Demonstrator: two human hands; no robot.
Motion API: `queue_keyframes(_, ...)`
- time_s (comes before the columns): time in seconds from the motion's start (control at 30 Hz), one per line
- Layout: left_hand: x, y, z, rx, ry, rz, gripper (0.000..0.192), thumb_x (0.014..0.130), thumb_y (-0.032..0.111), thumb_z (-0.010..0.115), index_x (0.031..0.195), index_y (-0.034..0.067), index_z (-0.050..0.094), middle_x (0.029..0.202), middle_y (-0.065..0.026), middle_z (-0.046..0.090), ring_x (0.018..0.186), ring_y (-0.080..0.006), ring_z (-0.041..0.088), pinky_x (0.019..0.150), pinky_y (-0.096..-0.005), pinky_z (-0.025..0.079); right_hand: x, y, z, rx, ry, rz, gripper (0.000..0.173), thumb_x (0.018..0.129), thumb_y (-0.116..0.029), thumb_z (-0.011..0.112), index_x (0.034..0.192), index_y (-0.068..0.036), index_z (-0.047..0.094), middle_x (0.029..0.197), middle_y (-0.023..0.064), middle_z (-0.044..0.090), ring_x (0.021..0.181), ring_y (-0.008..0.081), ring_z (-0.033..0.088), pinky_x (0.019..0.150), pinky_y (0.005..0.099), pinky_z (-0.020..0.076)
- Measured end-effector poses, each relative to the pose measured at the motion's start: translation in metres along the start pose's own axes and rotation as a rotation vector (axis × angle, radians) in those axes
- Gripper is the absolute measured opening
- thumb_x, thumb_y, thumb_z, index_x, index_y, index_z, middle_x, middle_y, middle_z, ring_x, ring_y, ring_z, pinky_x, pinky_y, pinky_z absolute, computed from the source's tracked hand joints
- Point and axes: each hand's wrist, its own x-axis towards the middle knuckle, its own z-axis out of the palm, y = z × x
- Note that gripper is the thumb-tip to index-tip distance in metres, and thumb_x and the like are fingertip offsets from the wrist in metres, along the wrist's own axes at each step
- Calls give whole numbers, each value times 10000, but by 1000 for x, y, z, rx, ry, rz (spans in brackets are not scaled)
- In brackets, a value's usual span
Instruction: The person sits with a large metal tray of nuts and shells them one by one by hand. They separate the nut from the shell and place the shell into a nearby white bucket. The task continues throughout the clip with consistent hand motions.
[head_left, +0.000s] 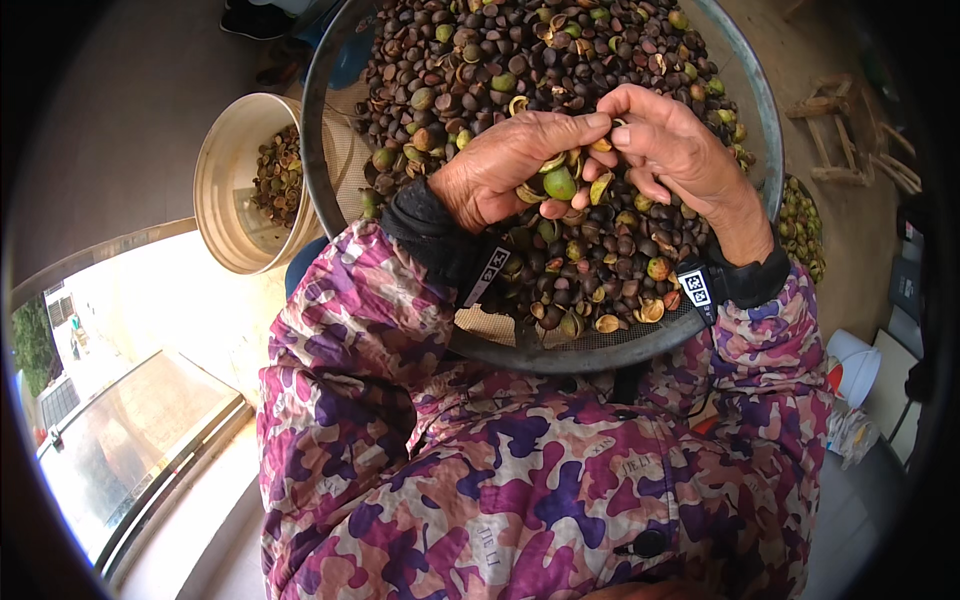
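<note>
My left hand (517, 161) cradles several green and yellow husk pieces (559, 184) in its curled fingers. Its thumb tip meets the fingertips of my right hand (675, 150) around a small husk piece (601, 145); part of that piece is hidden by the fingers. Both hands are above a large round mesh sieve (769, 112) with a grey rim. Dark brown seeds (450, 101), which look like tea-oil camellia seeds, are heaped in it. Green and reddish fruits (659, 268) and curved empty husks (649, 310) are mixed among them.
A cream plastic bucket (210, 187) with husks (277, 184) inside stands left of the sieve. Greenish fruits (801, 229) fill a container partly hidden at the right. Farther right are a wooden stool (840, 135) and a white bucket (855, 367). A glass-paned frame (150, 442) is at lower left.
</note>
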Motion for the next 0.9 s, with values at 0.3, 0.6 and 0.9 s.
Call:
queue_keyframes(0.3,-1,2,0,53,38,0,386,946,391,606,897,8,603,746,-32,561,593,-131,586,363,-192,373,-4,-11,-4,-76,7,-24,246,975,-217,556,1132,-27,558,734,-16,572,444,8,405,381,165,323)
queue_keyframes(0.6,-1,1,3,71,58,52,370,977,366,555,935,1,599,769,-37,553,595,-129,575,366,-195,376,5,5,10,-211,81,-185,195,970,-178,554,1105,-37,561,798,11,631,528,4,479,404,161,350)
queue_keyframes(0.9,-1,0,-4,5,142,-15,236,931,203,562,952,-28,610,750,-32,547,614,-160,579,389,-215,342,-1,-4,1,-39,123,-67,142,948,-159,605,1037,-48,606,726,-52,522,530,-3,414,434,183,335)
